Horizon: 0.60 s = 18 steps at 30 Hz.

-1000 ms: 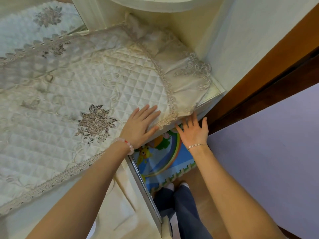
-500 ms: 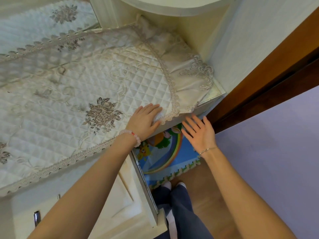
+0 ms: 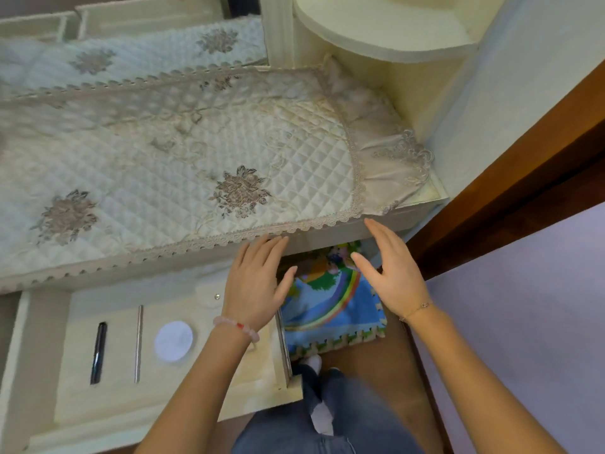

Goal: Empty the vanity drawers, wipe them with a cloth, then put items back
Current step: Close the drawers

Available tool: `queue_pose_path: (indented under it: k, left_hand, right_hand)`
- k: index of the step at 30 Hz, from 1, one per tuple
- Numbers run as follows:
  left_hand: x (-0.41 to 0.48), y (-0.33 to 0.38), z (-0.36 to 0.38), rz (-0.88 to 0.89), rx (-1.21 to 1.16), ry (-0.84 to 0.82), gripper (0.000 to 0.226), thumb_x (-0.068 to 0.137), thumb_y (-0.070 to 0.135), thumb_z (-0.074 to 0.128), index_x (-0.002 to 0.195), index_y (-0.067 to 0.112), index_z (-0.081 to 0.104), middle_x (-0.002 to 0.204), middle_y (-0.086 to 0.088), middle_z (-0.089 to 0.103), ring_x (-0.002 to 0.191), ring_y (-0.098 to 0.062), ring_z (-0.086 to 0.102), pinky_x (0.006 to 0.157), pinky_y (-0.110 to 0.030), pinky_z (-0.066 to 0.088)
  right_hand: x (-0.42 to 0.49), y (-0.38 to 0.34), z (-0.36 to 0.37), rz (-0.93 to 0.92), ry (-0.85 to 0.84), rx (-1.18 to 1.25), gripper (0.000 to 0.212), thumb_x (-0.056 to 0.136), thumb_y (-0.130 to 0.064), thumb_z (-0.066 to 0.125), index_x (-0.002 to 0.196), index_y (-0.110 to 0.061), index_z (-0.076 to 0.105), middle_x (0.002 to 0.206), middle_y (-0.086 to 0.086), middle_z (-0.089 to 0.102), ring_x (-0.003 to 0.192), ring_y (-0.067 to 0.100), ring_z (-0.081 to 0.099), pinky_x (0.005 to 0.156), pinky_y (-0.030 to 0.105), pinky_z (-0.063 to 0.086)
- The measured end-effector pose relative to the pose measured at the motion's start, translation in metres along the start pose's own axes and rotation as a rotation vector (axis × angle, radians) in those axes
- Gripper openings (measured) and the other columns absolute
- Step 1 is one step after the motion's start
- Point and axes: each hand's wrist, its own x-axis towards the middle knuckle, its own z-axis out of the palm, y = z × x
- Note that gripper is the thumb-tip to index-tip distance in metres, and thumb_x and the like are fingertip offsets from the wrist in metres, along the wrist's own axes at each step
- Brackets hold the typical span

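Head view. Left hand (image 3: 253, 286): grip wide, fingers straight, holding nothing. Its fingertips (image 3: 273, 241) lie at the lace hem of the cover (image 3: 196, 152); whether they touch it is not clear. Right hand (image 3: 394, 280): grip likewise wide and empty, fingers spread, just under the front edge of the worktop (image 3: 330, 236) and above the mat (image 3: 327, 309) on the floor (image 3: 386, 371).

The drawer (image 3: 262, 399) stands pulled out under the worktop, left of both hands, with the left wrist over its right end. In it, apart from one another, lie a black pen (image 3: 98, 352), a thin metal rod (image 3: 138, 344) and a round white pad (image 3: 173, 340), so the emptying looks unfinished.

Handling, as judged from here:
- The pen is light, stiff and smooth, apt to roll, and best pinched at mid-barrel.
- The rod lies flat and slim, so lifting one end first should serve.
- The pad is soft and nearly weightless, to be pinched at its rim.
- The drawer itself looks rigid, and its front panel is the sound place to hold.

No brand, label or writing can be read anywhere.
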Motion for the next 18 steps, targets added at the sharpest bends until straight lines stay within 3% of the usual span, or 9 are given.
queue_pose_path:
  k: [5, 12, 18]
  left_hand:
    - [-0.045, 0.009, -0.003, -0.169, 0.031, 0.052, 0.051, 0.092, 0.043, 0.039, 0.126, 0.008, 0.055, 0.126, -0.009, 0.059, 0.123, -0.029, 0.05, 0.106, -0.045, 0.032]
    - [-0.102, 0.032, -0.005, -0.382, 0.032, 0.17, 0.051, 0.09, 0.041, 0.037, 0.124, 0.008, 0.056, 0.124, -0.008, 0.06, 0.122, -0.028, 0.051, 0.104, -0.047, 0.036]
    - [-0.156, 0.031, -0.01, -0.594, 0.062, 0.259, 0.048, 0.089, 0.039, 0.043, 0.122, 0.007, 0.058, 0.121, -0.01, 0.062, 0.119, -0.03, 0.054, 0.102, -0.046, 0.035]
  right_hand:
    - [-0.017, -0.019, 0.009, -0.132, -0.176, -0.118, 0.07, 0.09, -0.053, 0.04, 0.148, -0.024, 0.014, 0.155, -0.006, 0.016, 0.143, 0.01, 0.01, 0.117, 0.032, 0.016]
    - [-0.027, -0.036, 0.025, -0.355, -0.342, -0.134, 0.074, 0.085, -0.063, 0.028, 0.148, -0.025, 0.013, 0.155, -0.007, 0.015, 0.143, 0.008, 0.006, 0.115, 0.026, 0.007]
    - [-0.027, -0.059, 0.05, -0.494, -0.441, -0.151, 0.071, 0.09, -0.054, 0.039, 0.148, -0.023, 0.013, 0.155, -0.005, 0.016, 0.144, 0.011, 0.008, 0.117, 0.03, 0.01]
